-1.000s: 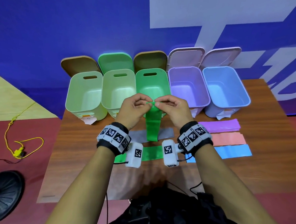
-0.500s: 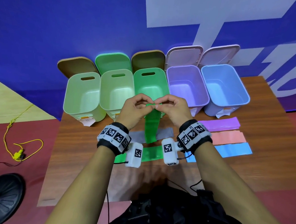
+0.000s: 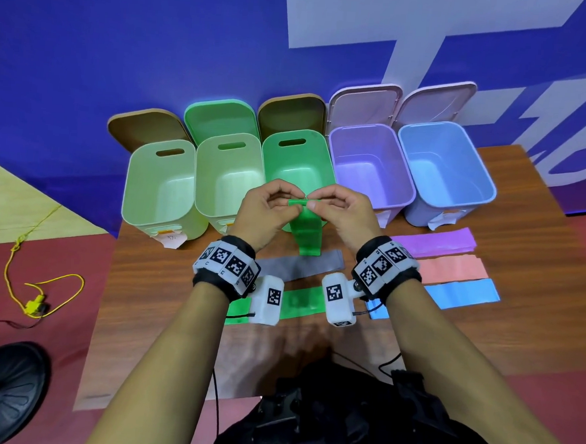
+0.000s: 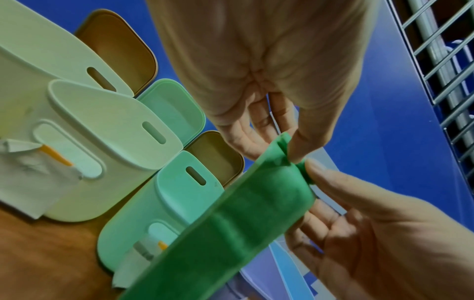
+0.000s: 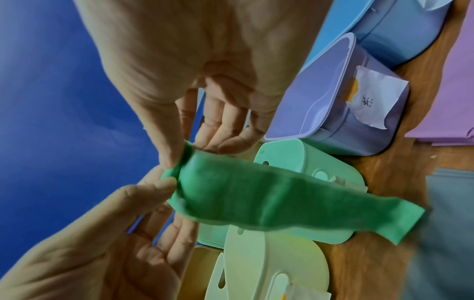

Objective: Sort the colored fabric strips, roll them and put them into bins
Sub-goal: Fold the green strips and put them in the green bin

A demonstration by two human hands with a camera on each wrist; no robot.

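Observation:
Both hands hold a green fabric strip up in the air in front of the green bin. My left hand and right hand pinch its top end, which is curled into a small roll. The rest hangs down over the grey strip. From the left wrist, the left hand pinches the rolled end of the green strip. In the right wrist view the right hand does the same on the green strip.
Several open bins line the table's back: two pale green, purple bin, blue bin. Flat on the table lie a second green strip plus purple, pink and blue ones. A yellow cord is on the floor.
The hanging part of the green strip has grown shorter and its lower end has risen off the grey strip, while the fingers keep turning the top end.

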